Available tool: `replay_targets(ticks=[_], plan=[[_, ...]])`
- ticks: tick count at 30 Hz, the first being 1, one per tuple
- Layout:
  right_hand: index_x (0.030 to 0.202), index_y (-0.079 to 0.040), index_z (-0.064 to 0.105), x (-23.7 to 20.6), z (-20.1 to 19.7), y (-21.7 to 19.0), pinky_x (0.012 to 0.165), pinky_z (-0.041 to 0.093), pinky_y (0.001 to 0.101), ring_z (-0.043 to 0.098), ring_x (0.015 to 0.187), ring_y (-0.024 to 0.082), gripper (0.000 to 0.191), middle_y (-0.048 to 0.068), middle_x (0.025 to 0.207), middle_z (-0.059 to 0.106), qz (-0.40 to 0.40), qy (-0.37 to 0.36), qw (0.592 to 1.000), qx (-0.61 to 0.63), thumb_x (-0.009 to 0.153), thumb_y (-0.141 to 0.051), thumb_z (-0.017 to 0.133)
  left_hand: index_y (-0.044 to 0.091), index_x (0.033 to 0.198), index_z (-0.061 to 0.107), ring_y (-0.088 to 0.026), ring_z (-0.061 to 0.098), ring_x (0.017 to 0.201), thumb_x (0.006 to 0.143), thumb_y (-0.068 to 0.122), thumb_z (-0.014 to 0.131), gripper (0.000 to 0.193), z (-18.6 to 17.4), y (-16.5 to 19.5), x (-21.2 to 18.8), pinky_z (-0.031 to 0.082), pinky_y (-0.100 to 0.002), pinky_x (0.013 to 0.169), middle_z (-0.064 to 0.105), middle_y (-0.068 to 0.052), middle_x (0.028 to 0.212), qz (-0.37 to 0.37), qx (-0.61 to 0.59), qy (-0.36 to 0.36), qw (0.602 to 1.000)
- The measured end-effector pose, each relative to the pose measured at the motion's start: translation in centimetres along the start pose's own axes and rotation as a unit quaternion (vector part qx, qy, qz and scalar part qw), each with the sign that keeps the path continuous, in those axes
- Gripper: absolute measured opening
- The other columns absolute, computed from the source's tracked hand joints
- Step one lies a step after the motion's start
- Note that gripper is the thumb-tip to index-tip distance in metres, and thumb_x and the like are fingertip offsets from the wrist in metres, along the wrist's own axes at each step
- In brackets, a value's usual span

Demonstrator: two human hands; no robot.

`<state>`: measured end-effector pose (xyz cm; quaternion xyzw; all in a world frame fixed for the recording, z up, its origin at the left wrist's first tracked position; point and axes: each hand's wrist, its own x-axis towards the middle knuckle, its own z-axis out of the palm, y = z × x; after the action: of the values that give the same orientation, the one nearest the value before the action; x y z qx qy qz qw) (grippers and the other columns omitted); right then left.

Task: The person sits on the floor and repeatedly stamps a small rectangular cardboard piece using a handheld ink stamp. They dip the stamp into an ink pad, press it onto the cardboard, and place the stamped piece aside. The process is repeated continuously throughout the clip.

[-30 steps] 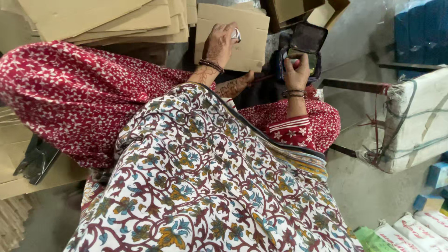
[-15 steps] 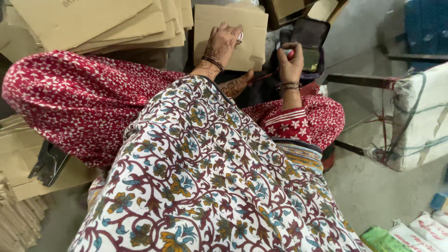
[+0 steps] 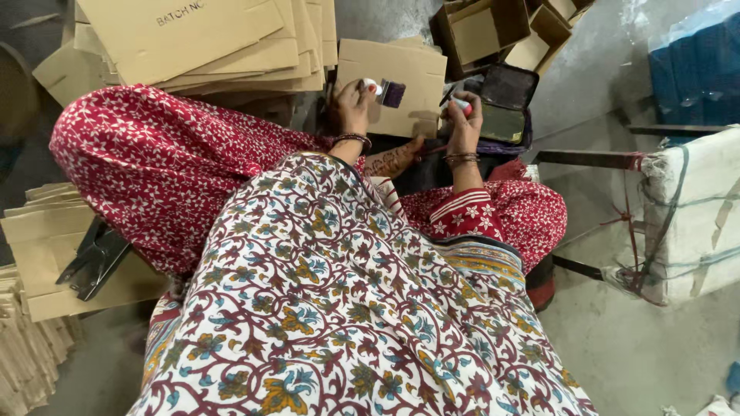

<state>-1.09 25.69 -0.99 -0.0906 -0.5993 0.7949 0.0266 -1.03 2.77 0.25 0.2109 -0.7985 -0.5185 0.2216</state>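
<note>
Fingers (image 3: 362, 91) pinch bristly brush (image 3: 391, 94) over flat cardboard (image 3: 401, 73).

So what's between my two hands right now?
In the head view, a brush head and flat cardboard piece lie between the left hand and right hand.

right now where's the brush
In the head view, top centre: the left hand holds the brush against the flat cardboard piece, left of the dark open tin.

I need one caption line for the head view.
Left hand holds a small purple-bristled brush over a flat brown cardboard sheet.
</note>
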Motion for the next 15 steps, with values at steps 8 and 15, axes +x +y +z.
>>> replay_targets(ticks=[8, 15], plan=[[0.113, -0.006, 0.06, 0.2, 0.4, 1.3, 0.073, 0.054, 0.028, 0.063, 0.08, 0.013, 0.017, 0.003, 0.097, 0.064, -0.012, -0.035, 0.999, -0.004, 0.1, -0.005, 0.07, 0.005, 0.105, 0.074, -0.035, 0.064, 0.098, 0.084, 0.026, 0.085, 0.031, 0.0, -0.8, 0.3, 0.053, -0.042, 0.086, 0.063, -0.018, 0.108, -0.025, -0.101, 0.008, 0.995], [0.114, -0.007, 0.059, 0.1, 0.3, 1.0, 0.074, 0.055, 0.0275, 0.065, 0.081, 0.014, 0.019, 0.004, 0.097, 0.066, -0.008, -0.019, 1.0, 0.004, 0.099, -0.005, 0.07, 0.008, 0.109, 0.072, -0.032, 0.066, 0.103, 0.087, 0.035, 0.08, 0.036, -0.7, -0.9, -0.6, 0.053, -0.042, 0.092, 0.068, -0.014, 0.11, -0.072, -0.071, -0.052, 0.994]])
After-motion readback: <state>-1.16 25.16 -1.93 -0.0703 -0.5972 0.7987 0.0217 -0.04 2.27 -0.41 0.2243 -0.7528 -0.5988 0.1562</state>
